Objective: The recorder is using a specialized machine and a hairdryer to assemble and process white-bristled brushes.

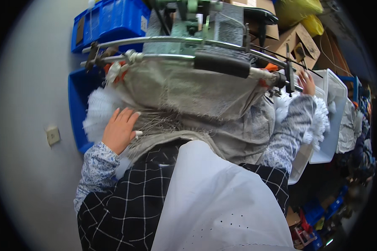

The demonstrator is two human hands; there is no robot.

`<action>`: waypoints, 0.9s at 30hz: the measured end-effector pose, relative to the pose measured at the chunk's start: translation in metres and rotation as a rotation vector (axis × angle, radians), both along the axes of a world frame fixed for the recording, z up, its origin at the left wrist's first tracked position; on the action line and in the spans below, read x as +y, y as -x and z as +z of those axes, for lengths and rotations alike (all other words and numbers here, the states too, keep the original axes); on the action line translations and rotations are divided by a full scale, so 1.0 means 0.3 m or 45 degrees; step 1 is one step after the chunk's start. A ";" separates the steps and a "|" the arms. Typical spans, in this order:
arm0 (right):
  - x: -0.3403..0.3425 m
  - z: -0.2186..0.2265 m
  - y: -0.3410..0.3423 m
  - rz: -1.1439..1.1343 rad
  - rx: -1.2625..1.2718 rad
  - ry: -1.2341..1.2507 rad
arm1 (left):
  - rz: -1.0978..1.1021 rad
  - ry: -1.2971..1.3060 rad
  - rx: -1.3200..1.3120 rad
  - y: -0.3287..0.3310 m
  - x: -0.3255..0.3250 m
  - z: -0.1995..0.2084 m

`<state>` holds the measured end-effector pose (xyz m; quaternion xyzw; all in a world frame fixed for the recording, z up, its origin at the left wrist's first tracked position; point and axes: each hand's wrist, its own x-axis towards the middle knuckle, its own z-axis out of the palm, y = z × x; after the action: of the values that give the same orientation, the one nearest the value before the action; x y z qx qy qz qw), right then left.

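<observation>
L hand (120, 129) open, fingers apart, palm down at L edge of a bundle of thin wire-like strands (159, 121); nothing seen gripped, can't tell if fingertips touch. Strands lie on grey cloth (222, 98), near person's lap, L of ctr. White finger covers on L thumb & a fingertip. R hand (307, 83) raised nr R end of metal rail (167, 56), just beside black clamp (289, 75); blurred, can't tell if gripping. Cloth hangs below the rail, which has a black sleeve (222, 65) R of ctr. White ribbed plastic pcs (99, 108) just beyond L hand, in/over blue bin (76, 96); more white pcs (319, 121) by R forearm, nr white bin (339, 113).
</observation>
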<state>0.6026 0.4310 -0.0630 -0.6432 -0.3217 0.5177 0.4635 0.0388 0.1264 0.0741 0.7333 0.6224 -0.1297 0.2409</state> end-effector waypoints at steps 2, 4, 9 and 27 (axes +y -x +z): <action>-0.158 0.044 -0.244 -0.397 -0.227 -0.150 | 0.015 0.071 -0.209 0.001 0.009 0.080; -0.339 0.237 -0.152 -0.704 -1.022 -0.705 | 0.108 0.035 -0.502 0.072 -0.012 0.153; -0.602 0.409 0.837 0.207 -0.585 -0.845 | 1.038 -0.471 -0.727 0.481 -0.242 0.038; -0.906 -0.030 1.658 1.801 -0.778 -0.884 | 1.555 0.015 -2.291 0.673 -0.295 -0.395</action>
<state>0.1052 0.1592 -0.0720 -0.2233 -0.9006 0.3610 0.0941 -0.1631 0.0379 -0.0445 0.1252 0.4768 0.5938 0.6360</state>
